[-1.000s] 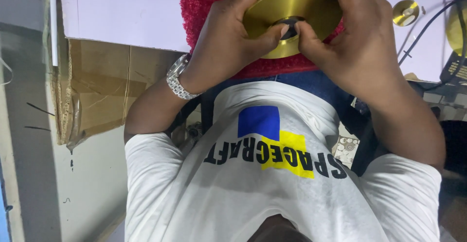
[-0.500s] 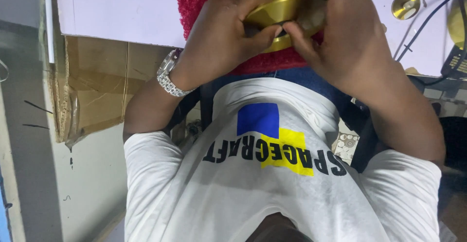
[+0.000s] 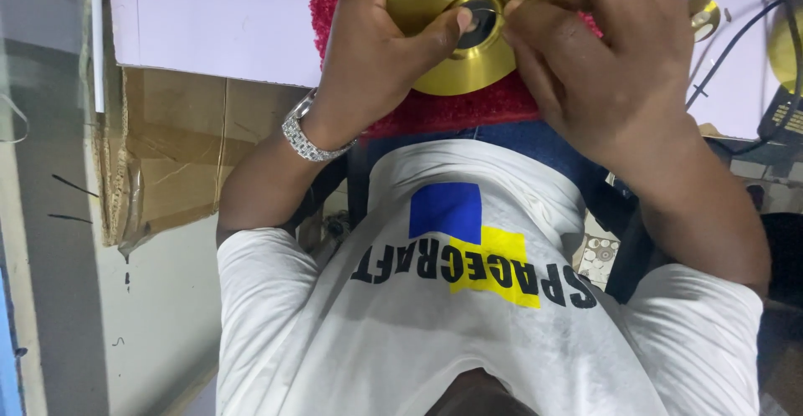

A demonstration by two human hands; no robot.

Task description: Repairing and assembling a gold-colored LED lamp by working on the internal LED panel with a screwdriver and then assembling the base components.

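A white tabletop (image 3: 209, 23) is seen at the top of the view, with a red shaggy cloth (image 3: 468, 107) laid at its near edge and torn brown cardboard (image 3: 180, 161) below it on the left. A round gold disc (image 3: 443, 40) with a dark centre hole is held over the red cloth. It is gripped by the left hand (image 3: 368, 65), whose thumb is pressed onto the ring around the hole while the fingers are curled behind the rim. The right hand (image 3: 602, 65) is set against the disc's right side, its fingertips bunched together at the centre ring, just beside the left thumb. A silver bracelet (image 3: 308, 138) is worn on the left wrist. A smaller gold disc (image 3: 704, 16) and black cables (image 3: 736, 56) lie to the right on the tabletop.
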